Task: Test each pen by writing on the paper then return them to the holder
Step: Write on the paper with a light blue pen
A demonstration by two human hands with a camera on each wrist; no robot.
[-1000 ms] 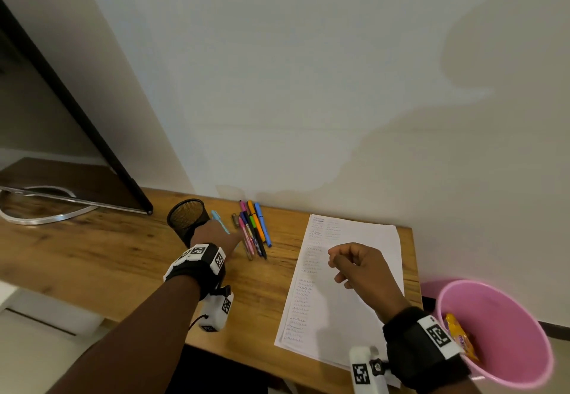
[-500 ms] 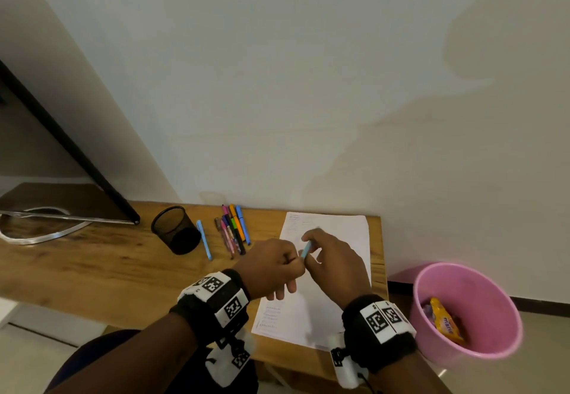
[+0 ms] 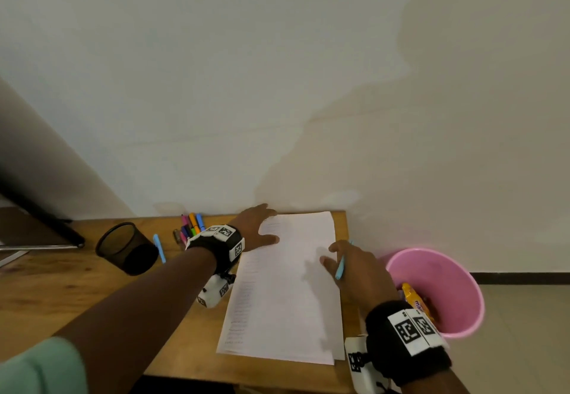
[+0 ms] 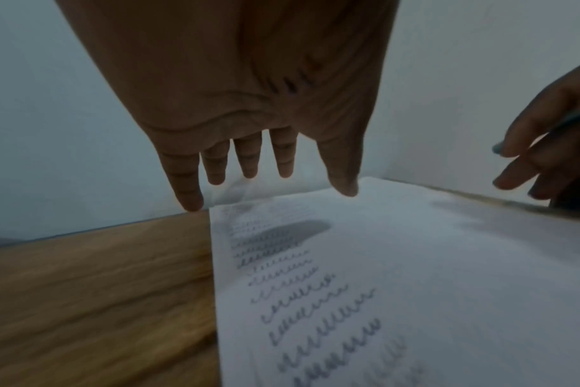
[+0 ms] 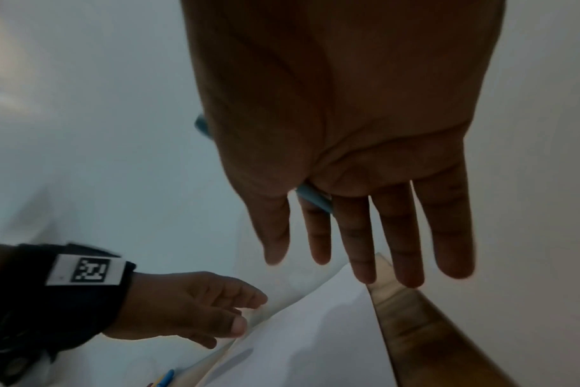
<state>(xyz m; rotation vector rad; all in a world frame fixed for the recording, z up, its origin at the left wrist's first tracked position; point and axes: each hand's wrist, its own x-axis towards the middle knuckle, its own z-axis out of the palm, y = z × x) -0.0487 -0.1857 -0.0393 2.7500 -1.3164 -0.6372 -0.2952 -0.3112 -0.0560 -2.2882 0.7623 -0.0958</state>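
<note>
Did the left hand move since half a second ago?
Yes. The left hand has left the right hand and gone to the far left corner of the paper, toward the wall.

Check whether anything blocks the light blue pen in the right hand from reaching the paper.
Nothing visible does. The right hand holds the light blue pen above the paper; the left hand only touches its far left corner.

A wooden tabletop [image 3: 77, 295] set against a pale wall carries a black mesh holder [image 3: 126, 248] at 9 o'clock, a light-blue pen [image 3: 159, 248] just beside it, a cluster of coloured pens [image 3: 190, 227] at 11 o'clock, and a scribbled sheet of paper [image 3: 290, 295] at 3 o'clock.
</note>
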